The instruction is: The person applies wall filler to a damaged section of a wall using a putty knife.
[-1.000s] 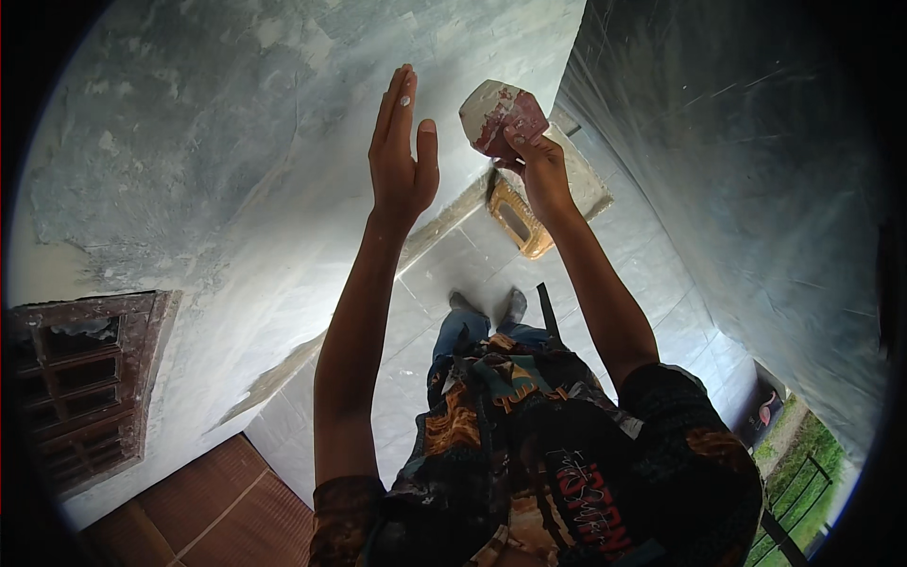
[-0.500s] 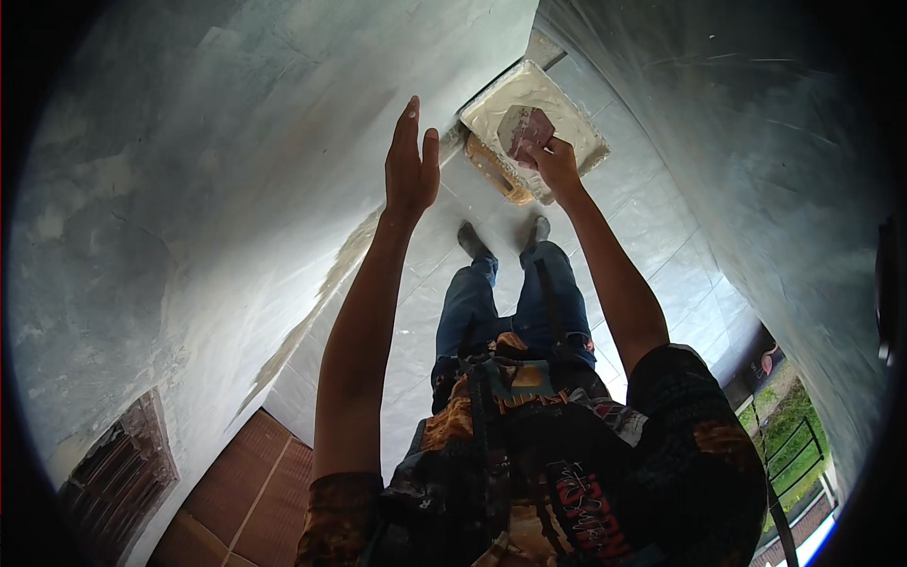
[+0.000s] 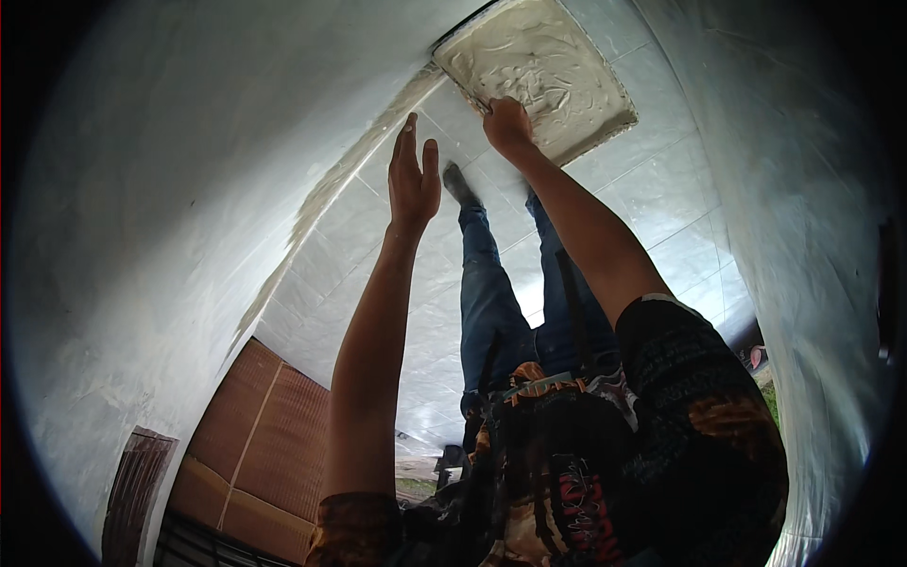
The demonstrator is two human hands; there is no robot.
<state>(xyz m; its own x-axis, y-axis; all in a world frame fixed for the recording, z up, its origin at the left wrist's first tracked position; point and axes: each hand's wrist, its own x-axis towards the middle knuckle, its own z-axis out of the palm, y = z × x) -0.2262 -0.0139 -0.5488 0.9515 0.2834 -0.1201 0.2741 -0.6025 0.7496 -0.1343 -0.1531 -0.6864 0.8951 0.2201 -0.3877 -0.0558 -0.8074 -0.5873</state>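
Observation:
My right hand [image 3: 510, 127] is closed in a fist at the near left side of a rectangular tray [image 3: 631, 121] filled with thick cream-coloured paste [image 3: 539, 42]. What the fist holds is hidden behind the fingers and cannot be made out. The paste shows swirls and ridges just beyond the hand. To the left, my left hand [image 3: 414, 187] is raised with its fingers straight and its thumb apart, holding nothing. It is nearest the foot of the smeared pale wall [image 3: 217, 180].
Grey tiles cover the floor [image 3: 652, 194], with my feet [image 3: 460, 184] just short of the tray. A second pale wall [image 3: 784, 217] rises close on the right. A brown ribbed panel [image 3: 274, 425] lies at lower left, beside a dark slatted opening [image 3: 137, 491].
My right hand has moved left and nearer from over the paste; the flat reddish scraper it held no longer shows. The tray appears larger and higher in view. My left hand stays raised.

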